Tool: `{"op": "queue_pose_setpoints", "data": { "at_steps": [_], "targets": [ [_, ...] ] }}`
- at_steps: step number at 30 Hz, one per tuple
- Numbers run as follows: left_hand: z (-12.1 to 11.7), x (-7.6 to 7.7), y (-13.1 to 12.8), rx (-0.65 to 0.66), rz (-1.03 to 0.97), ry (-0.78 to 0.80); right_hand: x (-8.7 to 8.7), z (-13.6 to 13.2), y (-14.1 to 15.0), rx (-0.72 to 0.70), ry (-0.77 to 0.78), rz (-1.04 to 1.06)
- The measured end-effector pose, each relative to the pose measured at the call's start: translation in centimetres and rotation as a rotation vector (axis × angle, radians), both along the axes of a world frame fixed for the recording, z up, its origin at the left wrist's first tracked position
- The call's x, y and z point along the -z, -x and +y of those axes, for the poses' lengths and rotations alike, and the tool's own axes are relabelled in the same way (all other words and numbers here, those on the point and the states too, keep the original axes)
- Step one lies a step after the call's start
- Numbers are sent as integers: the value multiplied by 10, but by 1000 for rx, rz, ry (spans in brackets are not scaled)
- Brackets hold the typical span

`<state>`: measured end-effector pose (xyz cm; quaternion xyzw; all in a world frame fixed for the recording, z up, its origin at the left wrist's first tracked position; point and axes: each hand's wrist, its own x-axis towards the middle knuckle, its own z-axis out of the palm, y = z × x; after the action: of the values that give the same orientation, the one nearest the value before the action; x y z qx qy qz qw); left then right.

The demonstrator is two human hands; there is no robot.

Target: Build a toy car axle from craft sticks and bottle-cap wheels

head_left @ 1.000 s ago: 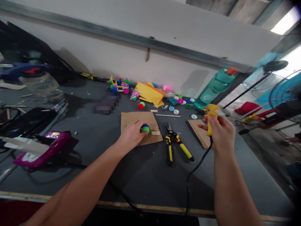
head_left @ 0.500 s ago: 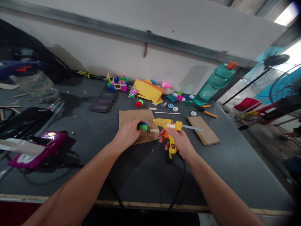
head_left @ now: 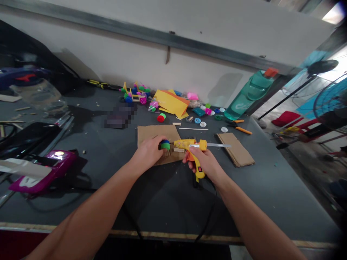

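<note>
On the workbench (head_left: 271,202), a cardboard sheet (head_left: 148,133) lies left of folded cardboard (head_left: 235,150) — water bottle (head_left: 248,95) behind

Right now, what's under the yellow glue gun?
Under the glue gun lies a cardboard sheet at the nozzle end, dark tabletop at the handle; the right hand hides the rest.

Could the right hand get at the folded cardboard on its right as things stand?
Probably yes, once it lets go. The right hand is gripping the glue gun, but only bare table separates it from the cardboard. The glue stick juts toward the cardboard, but seems no real obstacle.
</note>
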<state>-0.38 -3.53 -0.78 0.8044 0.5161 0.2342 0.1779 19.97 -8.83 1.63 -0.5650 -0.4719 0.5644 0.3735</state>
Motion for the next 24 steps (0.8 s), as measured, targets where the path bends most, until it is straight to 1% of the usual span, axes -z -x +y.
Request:
{"op": "queue_pose_setpoints", "data": {
  "at_steps": [10, 19, 24],
  "targets": [
    [0, 1, 0, 30, -26, 1, 1, 0, 3, 3, 38, -55],
    [-1, -2, 0, 25, -21, -2, -4, 0, 6, 52, 98, -135],
    [-1, -2, -1, 20, -12, 2, -5, -1, 6, 65, 103, -160]
  ]
}}
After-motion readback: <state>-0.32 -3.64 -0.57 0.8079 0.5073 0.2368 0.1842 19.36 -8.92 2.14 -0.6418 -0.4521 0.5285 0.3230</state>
